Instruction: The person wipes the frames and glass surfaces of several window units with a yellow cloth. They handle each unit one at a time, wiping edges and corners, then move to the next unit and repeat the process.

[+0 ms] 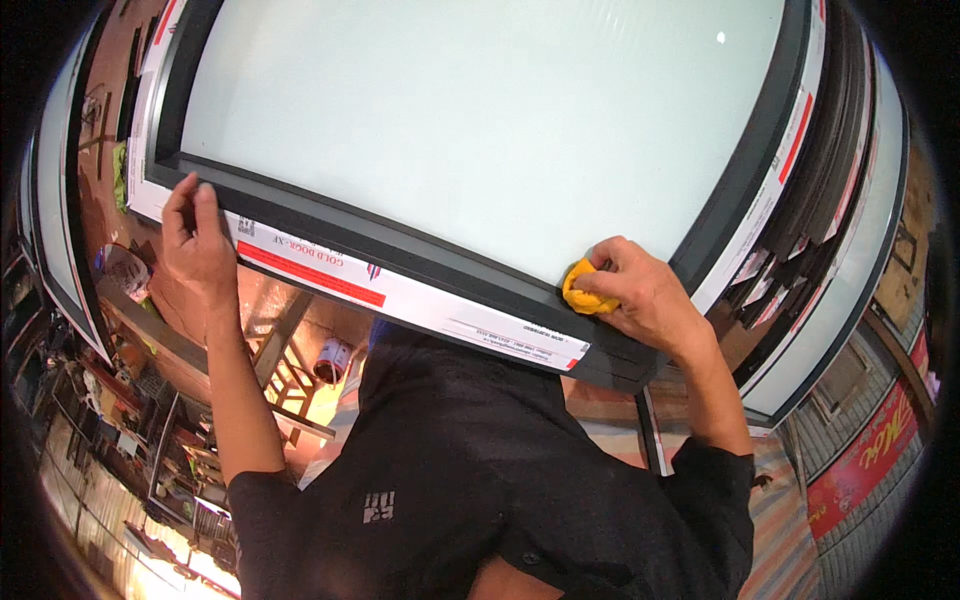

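Note:
A large framed panel (480,110) with a pale, frosted-looking pane lies in front of me. Its dark grey frame (400,240) carries white protective film (460,325) with red stripes along the outer side. My right hand (648,300) is closed around a bunched yellow cloth (585,290), pressing it at the near right inner corner, where pane meets frame. Over the near left corner of the frame is my left hand (200,235), its fingers bent and drawn together. Whether anything small sits between those fingertips is hidden.
Dark frame profiles (815,150) are stacked at the right, beside another framed panel (850,260). More panels (60,220) lean at the left. Below stand a wooden stool (290,385) and a tin can (332,360). A red banner (865,460) hangs at the lower right.

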Action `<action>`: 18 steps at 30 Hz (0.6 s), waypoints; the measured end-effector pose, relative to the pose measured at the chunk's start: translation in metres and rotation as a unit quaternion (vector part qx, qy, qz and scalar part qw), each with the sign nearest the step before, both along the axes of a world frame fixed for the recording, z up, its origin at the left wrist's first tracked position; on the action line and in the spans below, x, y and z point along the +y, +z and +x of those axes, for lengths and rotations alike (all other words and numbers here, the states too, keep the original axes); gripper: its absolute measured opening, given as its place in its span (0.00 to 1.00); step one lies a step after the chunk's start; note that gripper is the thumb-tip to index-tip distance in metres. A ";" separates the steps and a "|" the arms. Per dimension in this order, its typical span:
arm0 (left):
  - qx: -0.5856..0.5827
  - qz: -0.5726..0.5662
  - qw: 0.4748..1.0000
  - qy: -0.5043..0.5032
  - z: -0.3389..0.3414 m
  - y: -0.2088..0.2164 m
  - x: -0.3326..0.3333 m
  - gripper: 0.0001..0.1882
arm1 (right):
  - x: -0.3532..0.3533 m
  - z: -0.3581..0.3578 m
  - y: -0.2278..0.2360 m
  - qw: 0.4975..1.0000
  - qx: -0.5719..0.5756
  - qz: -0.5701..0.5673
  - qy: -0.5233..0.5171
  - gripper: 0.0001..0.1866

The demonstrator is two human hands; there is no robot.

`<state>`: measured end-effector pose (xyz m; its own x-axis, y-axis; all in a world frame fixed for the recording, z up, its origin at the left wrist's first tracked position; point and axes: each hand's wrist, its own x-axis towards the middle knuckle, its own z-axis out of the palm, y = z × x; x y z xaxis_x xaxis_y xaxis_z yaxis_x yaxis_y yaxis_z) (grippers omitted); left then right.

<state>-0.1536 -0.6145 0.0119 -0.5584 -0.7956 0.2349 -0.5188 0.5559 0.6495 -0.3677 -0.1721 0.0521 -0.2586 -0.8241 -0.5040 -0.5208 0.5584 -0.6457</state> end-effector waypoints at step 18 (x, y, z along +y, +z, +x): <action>0.114 -0.045 0.992 -0.045 0.009 -0.023 -0.016 0.09 | -0.228 0.046 -0.053 0.949 0.151 -0.277 0.016 0.13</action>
